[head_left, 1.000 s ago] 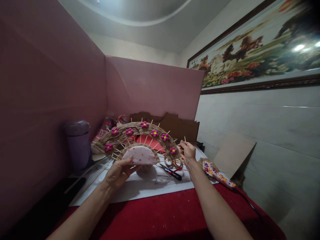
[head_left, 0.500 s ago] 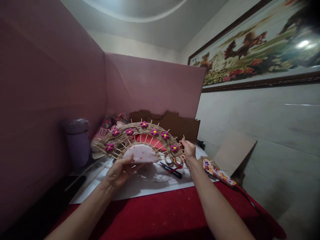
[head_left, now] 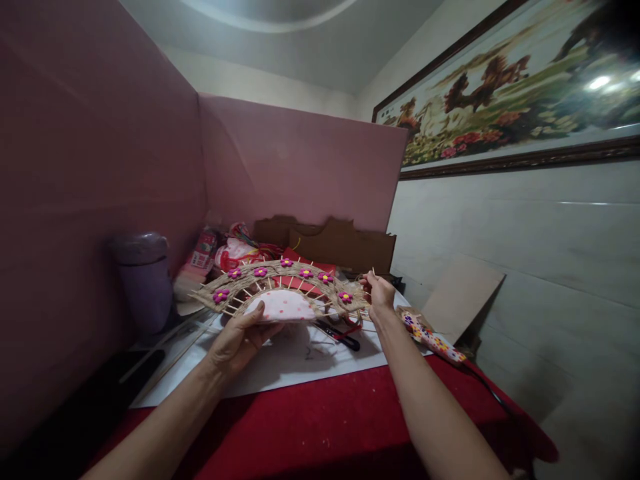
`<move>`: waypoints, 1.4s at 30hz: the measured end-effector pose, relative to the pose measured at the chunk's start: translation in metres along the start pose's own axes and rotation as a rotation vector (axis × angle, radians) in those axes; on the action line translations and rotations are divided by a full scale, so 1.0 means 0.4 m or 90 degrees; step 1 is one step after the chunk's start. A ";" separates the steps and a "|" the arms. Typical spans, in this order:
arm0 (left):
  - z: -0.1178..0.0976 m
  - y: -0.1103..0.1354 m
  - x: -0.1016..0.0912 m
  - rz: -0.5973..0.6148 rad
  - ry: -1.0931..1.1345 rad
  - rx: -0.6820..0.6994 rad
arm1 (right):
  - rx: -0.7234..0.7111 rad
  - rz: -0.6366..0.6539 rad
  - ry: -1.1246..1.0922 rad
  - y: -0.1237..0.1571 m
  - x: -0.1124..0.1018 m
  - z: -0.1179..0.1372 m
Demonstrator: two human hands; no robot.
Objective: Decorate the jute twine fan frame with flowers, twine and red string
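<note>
A fan-shaped craft piece (head_left: pixel 273 269) has thin sticks for ribs, a curved band of brown twine and several magenta flowers with yellow centres. At its base is a white half-round panel (head_left: pixel 283 307) with reddish dots. My left hand (head_left: pixel 237 343) grips this panel, thumb on the front and fingers behind. By the fan's right end, my right hand (head_left: pixel 381 293) is closed in a pinch, with the tip of a thin stick (head_left: pixel 373 271) poking up above the fingers. What else those fingers touch is hidden. Below the fan lie dark-handled snips (head_left: pixel 345 339), partly covered.
White paper (head_left: pixel 280 367) covers part of a red cloth (head_left: pixel 300 427). A lilac lidded container (head_left: pixel 145 287) stands left, packaged materials (head_left: pixel 205 250) behind. Right lies a flower-patterned tool (head_left: pixel 435 340) with a dark cord. Torn cardboard (head_left: pixel 340 243) and pink panels (head_left: pixel 300 167) stand behind.
The fan has tipped back and sunk a little, so its band looks flatter. Both hands stay by it; the right hand has barely moved. The view has shifted slightly.
</note>
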State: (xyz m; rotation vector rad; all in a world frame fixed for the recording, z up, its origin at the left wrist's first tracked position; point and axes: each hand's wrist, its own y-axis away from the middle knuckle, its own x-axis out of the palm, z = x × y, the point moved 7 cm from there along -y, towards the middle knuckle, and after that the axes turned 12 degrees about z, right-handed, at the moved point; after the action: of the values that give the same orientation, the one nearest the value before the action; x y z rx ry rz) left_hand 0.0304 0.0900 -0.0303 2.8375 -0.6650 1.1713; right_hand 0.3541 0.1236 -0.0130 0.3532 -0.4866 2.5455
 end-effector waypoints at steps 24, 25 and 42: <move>0.073 -0.031 -0.001 0.032 -0.095 -0.147 | -0.006 -0.054 -0.002 -0.002 -0.023 0.024; 0.071 -0.036 -0.003 0.033 -0.109 -0.146 | -0.015 -0.053 0.004 -0.002 -0.021 0.027; 0.043 -0.046 0.001 0.041 -0.144 -0.112 | -0.232 -0.097 0.225 0.038 -0.004 0.112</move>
State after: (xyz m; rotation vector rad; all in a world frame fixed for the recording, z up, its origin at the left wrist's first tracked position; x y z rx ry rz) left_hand 0.0493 0.1039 -0.0395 2.8402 -0.8285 0.7589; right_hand 0.3541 0.0927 0.0229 -0.1828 -0.7349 2.2446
